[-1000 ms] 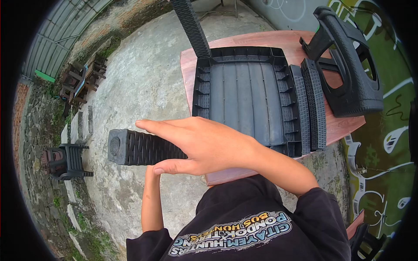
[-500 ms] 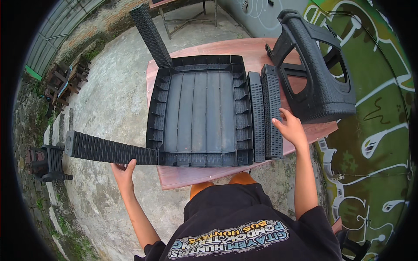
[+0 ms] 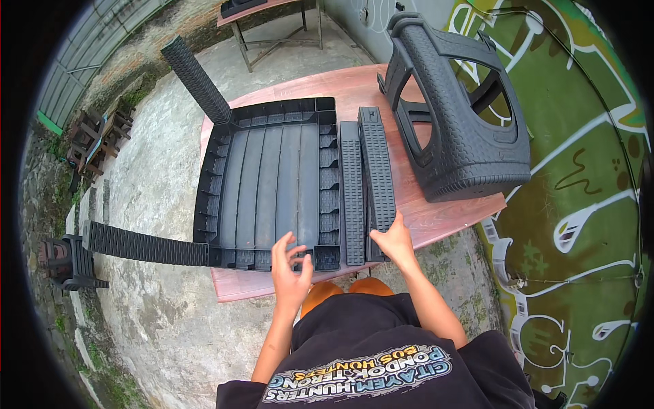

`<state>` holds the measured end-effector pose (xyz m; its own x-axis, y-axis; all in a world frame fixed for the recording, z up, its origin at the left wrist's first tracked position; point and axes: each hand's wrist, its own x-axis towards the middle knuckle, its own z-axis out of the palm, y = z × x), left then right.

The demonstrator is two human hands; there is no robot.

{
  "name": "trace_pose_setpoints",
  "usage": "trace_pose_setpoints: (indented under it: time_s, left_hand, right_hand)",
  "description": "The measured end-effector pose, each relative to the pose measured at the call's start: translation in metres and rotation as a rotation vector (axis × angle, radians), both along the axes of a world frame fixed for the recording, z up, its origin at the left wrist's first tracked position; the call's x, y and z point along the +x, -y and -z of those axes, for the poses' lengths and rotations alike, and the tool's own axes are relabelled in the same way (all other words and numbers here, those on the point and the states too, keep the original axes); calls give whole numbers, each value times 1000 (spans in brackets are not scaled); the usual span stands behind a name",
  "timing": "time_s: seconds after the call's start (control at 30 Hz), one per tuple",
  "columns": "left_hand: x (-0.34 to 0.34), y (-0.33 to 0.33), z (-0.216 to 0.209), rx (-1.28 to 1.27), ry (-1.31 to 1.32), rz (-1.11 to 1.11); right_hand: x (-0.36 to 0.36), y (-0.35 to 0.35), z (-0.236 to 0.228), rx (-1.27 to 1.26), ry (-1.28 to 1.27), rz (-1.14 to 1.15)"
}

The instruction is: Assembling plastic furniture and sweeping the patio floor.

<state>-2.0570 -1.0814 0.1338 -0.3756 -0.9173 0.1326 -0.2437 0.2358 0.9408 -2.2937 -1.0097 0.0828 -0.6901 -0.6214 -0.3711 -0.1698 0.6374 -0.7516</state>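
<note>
A black plastic tabletop (image 3: 269, 187) lies underside up, its ribbed rim around it. Two woven-pattern legs stand out from its left corners: the far leg (image 3: 196, 78) and the near leg (image 3: 146, 244). Two loose legs lie side by side along its right edge, the inner leg (image 3: 352, 198) and the outer leg (image 3: 379, 174). My right hand (image 3: 396, 242) is closed around the near end of the outer leg. Over the tabletop's near edge, close to its right corner, my left hand (image 3: 291, 273) is open with fingers apart and nothing in it.
A black woven-pattern plastic chair (image 3: 456, 116) lies tipped over on the far right of the pinkish wooden table (image 3: 436, 221). Another table (image 3: 272, 10) stands beyond. Wooden furniture (image 3: 99, 140) and a dark chair (image 3: 68, 262) are at the left; a painted wall (image 3: 565, 170) rises on the right.
My left hand has left the near leg and moved right to the tabletop's near right corner. My right hand has come down to the outer loose leg's near end and taken hold. The view has shifted.
</note>
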Motion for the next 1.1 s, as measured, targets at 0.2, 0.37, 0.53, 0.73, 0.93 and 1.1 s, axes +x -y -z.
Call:
trace_pose_setpoints:
  time_s: [0.2,0.37,0.53,0.73,0.93,1.1]
  left_hand:
    - [-52,-13,1,10,35,313]
    - [-87,-11,4,250,-21,363]
    - [-129,29,0,935,-721,217]
    - [-138,29,-18,789,-810,314]
    - [-135,26,-26,728,-729,307]
    - [-114,68,-38,717,-683,293]
  right_hand:
    - [-43,-51,-18,-477,284,9]
    - [-38,-107,-51,-377,-47,-115]
    - [-11,-141,-76,-295,-191,-349]
    - [7,-154,-70,-263,-304,-408]
    - [-6,-157,-92,-311,-292,-449]
    - [-30,-154,-163,-390,21,-419]
